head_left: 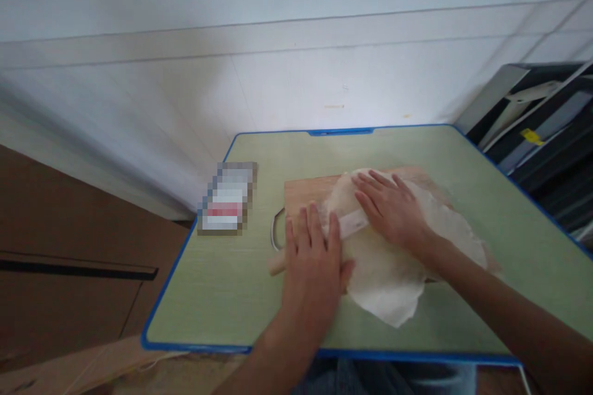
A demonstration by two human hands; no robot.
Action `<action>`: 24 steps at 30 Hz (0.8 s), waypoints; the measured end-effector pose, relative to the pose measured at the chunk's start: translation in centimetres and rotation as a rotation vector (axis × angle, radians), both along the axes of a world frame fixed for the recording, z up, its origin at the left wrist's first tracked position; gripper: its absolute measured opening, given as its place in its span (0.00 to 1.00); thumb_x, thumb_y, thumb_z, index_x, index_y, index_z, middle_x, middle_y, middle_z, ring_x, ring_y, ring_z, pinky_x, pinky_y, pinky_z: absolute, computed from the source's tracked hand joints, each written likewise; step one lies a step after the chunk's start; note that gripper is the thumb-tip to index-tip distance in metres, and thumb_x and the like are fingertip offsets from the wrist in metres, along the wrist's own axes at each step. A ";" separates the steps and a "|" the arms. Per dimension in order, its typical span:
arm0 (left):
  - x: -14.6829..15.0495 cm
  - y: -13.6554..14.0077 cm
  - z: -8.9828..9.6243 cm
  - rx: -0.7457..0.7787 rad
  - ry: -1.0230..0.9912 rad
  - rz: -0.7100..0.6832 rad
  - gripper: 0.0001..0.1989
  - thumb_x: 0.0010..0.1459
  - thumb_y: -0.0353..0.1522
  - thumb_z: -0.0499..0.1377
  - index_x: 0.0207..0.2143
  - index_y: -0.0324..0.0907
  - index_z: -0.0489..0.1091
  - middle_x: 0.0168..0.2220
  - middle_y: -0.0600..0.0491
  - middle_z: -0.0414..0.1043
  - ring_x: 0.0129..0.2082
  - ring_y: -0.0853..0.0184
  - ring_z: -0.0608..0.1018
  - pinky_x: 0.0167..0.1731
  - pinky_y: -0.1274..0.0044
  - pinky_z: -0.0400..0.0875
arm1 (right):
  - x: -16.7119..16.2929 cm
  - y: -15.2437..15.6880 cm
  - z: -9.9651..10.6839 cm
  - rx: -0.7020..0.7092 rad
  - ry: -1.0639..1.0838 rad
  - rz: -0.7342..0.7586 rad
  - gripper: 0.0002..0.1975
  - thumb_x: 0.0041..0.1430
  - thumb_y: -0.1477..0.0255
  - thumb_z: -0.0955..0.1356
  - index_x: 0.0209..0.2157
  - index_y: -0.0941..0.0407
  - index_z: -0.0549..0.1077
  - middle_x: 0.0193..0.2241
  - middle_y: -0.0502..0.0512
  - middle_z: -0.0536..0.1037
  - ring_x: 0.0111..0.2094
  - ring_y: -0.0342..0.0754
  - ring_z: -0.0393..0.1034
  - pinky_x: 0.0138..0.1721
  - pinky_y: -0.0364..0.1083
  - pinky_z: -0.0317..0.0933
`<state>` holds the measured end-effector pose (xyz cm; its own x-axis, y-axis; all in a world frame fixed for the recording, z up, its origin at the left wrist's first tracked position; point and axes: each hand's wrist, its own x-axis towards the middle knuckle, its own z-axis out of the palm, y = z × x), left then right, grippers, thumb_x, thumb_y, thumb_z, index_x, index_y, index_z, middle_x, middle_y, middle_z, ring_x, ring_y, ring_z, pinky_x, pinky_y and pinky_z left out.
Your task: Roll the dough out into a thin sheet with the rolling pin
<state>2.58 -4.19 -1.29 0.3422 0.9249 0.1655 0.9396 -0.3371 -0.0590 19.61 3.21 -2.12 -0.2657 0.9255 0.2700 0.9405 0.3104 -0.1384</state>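
Observation:
A wide, thin sheet of pale dough (384,265) lies over a wooden cutting board (306,191) and hangs past its near and right edges. The light wooden rolling pin (277,263) sticks out at the left; a stretch of it between my hands looks covered by dough. My left hand (312,259) rests palm down across the pin, fingers stretched out and slightly apart. Farther right and higher, my right hand (393,207) lies flat with fingers spread on the dough; whether the pin runs beneath its palm is hidden. A metal handle (274,231) curves from the board's left side.
The board sits on a green table (213,296) with a blue rim. A pixelated phone-like object (227,197) lies at the table's left. Behind is a white wall (287,86). A dark rack with items (532,117) stands on the right, a brown cabinet (69,259) on the left.

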 end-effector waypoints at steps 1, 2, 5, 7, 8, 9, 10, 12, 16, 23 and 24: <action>0.5 -1.6 -0.3 0.029 0.000 -0.009 0.39 0.54 0.48 0.59 0.62 0.37 0.53 0.63 0.31 0.50 0.63 0.42 0.54 0.56 0.51 0.57 | 1.0 -1.8 -0.4 0.012 0.000 0.031 0.24 0.66 0.66 0.51 0.55 0.56 0.67 0.59 0.58 0.65 0.63 0.54 0.51 0.58 0.61 0.51; 0.9 -3.0 -0.6 0.044 -0.007 -0.026 0.42 0.52 0.49 0.60 0.63 0.38 0.52 0.64 0.32 0.48 0.63 0.42 0.53 0.55 0.51 0.57 | 1.8 -3.4 -0.7 0.011 0.003 0.067 0.24 0.66 0.65 0.51 0.57 0.56 0.64 0.61 0.57 0.62 0.63 0.52 0.49 0.58 0.60 0.52; 1.3 -5.0 -1.1 0.051 -0.020 -0.081 0.49 0.48 0.54 0.60 0.64 0.37 0.49 0.64 0.30 0.45 0.63 0.40 0.51 0.54 0.49 0.58 | 3.5 -6.1 -1.4 0.026 -0.044 0.093 0.26 0.66 0.63 0.52 0.62 0.55 0.57 0.63 0.56 0.57 0.64 0.52 0.46 0.59 0.64 0.48; 1.1 -4.5 -1.0 0.041 -0.009 -0.094 0.50 0.46 0.55 0.60 0.64 0.37 0.49 0.64 0.29 0.44 0.63 0.39 0.51 0.54 0.47 0.57 | 3.4 -5.8 -1.4 0.028 -0.058 0.092 0.27 0.66 0.62 0.51 0.62 0.55 0.55 0.63 0.57 0.56 0.65 0.53 0.45 0.60 0.65 0.46; 0.9 -3.6 -0.8 0.030 0.001 -0.095 0.50 0.46 0.55 0.60 0.64 0.38 0.50 0.64 0.30 0.45 0.63 0.39 0.51 0.54 0.47 0.56 | 3.1 -5.1 -1.3 0.026 -0.058 0.088 0.27 0.66 0.61 0.51 0.62 0.55 0.56 0.63 0.57 0.56 0.65 0.53 0.45 0.60 0.65 0.46; 0.6 -2.5 -0.6 0.014 0.011 -0.088 0.49 0.47 0.54 0.61 0.64 0.38 0.50 0.64 0.30 0.46 0.63 0.40 0.52 0.55 0.47 0.55 | 2.5 -4.0 -1.0 0.027 -0.057 0.074 0.27 0.66 0.61 0.50 0.62 0.55 0.57 0.63 0.57 0.56 0.65 0.53 0.45 0.60 0.65 0.45; 0.3 -1.1 -0.3 -0.009 0.022 -0.077 0.47 0.49 0.53 0.60 0.64 0.39 0.50 0.64 0.31 0.46 0.63 0.40 0.52 0.55 0.47 0.54 | 1.8 -2.7 -0.7 0.023 -0.056 0.054 0.26 0.66 0.61 0.50 0.61 0.54 0.58 0.63 0.57 0.56 0.65 0.53 0.45 0.60 0.65 0.44; -0.4 2.3 0.4 -0.066 0.038 -0.033 0.42 0.54 0.50 0.58 0.64 0.37 0.51 0.64 0.31 0.47 0.63 0.41 0.52 0.55 0.49 0.55 | 0.1 0.4 0.1 0.007 -0.065 -0.015 0.26 0.66 0.63 0.50 0.60 0.54 0.61 0.62 0.59 0.58 0.64 0.55 0.47 0.60 0.67 0.39; -1.9 9.2 1.2 -0.157 -0.019 -0.025 0.31 0.65 0.47 0.43 0.64 0.38 0.49 0.65 0.37 0.48 0.64 0.46 0.52 0.56 0.49 0.53 | -2.6 6.9 1.3 -0.121 -0.037 -0.058 0.27 0.66 0.61 0.51 0.62 0.57 0.57 0.64 0.61 0.53 0.65 0.57 0.43 0.60 0.68 0.37; -2.7 12.4 1.1 -0.175 -0.063 0.062 0.30 0.67 0.44 0.37 0.63 0.34 0.51 0.63 0.37 0.52 0.64 0.47 0.54 0.56 0.48 0.51 | -3.9 10.1 1.7 -0.182 0.006 -0.128 0.27 0.66 0.61 0.52 0.60 0.60 0.59 0.64 0.65 0.54 0.64 0.58 0.45 0.58 0.68 0.44; -2.4 11.4 1.1 -0.151 -0.040 0.037 0.30 0.67 0.45 0.37 0.63 0.34 0.52 0.63 0.37 0.52 0.64 0.47 0.54 0.57 0.50 0.51 | -3.7 9.1 1.7 -0.158 -0.001 -0.128 0.26 0.66 0.61 0.53 0.59 0.61 0.60 0.63 0.65 0.55 0.64 0.57 0.46 0.59 0.66 0.44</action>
